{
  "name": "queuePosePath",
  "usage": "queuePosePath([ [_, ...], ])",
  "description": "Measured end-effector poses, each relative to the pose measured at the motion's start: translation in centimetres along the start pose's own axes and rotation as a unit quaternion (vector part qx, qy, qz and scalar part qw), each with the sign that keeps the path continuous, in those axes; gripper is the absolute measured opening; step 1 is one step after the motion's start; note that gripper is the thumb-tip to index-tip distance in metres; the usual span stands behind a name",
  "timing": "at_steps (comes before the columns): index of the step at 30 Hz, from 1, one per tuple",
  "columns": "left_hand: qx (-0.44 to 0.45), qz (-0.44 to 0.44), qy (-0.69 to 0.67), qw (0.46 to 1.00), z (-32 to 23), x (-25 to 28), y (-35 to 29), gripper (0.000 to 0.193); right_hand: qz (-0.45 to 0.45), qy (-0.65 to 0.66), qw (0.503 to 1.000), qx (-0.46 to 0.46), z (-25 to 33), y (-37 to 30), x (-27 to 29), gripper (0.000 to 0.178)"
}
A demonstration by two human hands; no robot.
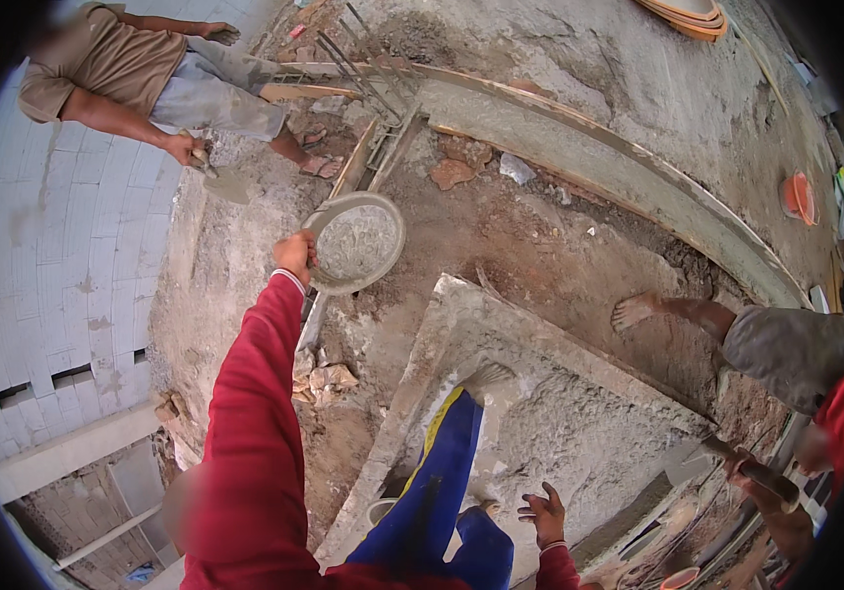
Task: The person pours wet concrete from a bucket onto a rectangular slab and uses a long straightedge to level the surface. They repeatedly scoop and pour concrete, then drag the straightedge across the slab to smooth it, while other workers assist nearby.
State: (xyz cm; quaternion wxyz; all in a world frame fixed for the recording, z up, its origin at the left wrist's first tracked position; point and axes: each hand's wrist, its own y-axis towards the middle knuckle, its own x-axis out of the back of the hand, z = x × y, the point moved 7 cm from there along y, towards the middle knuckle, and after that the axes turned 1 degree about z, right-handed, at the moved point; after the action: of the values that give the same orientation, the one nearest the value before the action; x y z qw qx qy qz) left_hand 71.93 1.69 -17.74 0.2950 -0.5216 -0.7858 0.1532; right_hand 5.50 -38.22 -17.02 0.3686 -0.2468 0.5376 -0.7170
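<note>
My left hand [294, 256], at the end of a red sleeve, is stretched forward and grips the near rim of a round metal pan [348, 287] holding wet grey mortar [355, 241]. The pan hangs over muddy ground beside a wooden form. My right hand [543, 513] is low near my body, fingers spread, holding nothing, above a grey cement slab [560, 413]. My leg in blue trousers [437, 472] stands on that slab.
A crouching person at the top left holds a trowel [217, 179]. Another person at the right, bare foot [633, 310] on the earth, holds a trowel [766, 479]. A curved form filled with wet concrete [589, 147] crosses the back, with rebar [368, 69]. Orange pans [798, 197] lie far right.
</note>
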Motion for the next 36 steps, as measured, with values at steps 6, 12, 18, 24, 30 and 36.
queuePosePath([
  [6,0.072,-0.009,-0.125,0.989,13.9,-2.5,7.5,0.008,0.020,-0.033,0.997,-0.064,-3.1,0.4,3.1,0.065],
  [12,0.108,0.009,-0.113,0.988,19.1,-1.9,13.0,0.010,-0.056,-0.022,0.991,-0.117,-6.0,1.3,5.0,0.054],
  [18,0.062,0.011,-0.086,0.994,17.6,-2.3,16.4,0.006,-0.055,-0.021,0.985,-0.160,-8.0,1.8,2.5,0.052],
  [24,0.008,0.009,-0.043,0.999,16.7,0.2,22.1,0.009,-0.070,0.014,0.984,-0.166,-7.3,2.5,1.4,0.051],
  [30,0.011,0.035,-0.038,0.999,16.6,0.0,25.9,0.004,-0.099,0.019,0.976,-0.192,-11.3,2.8,1.7,0.046],
  [36,0.017,-0.032,0.128,0.991,17.7,-0.2,22.7,0.042,-0.140,0.116,0.970,-0.162,-13.7,2.0,0.9,0.045],
])
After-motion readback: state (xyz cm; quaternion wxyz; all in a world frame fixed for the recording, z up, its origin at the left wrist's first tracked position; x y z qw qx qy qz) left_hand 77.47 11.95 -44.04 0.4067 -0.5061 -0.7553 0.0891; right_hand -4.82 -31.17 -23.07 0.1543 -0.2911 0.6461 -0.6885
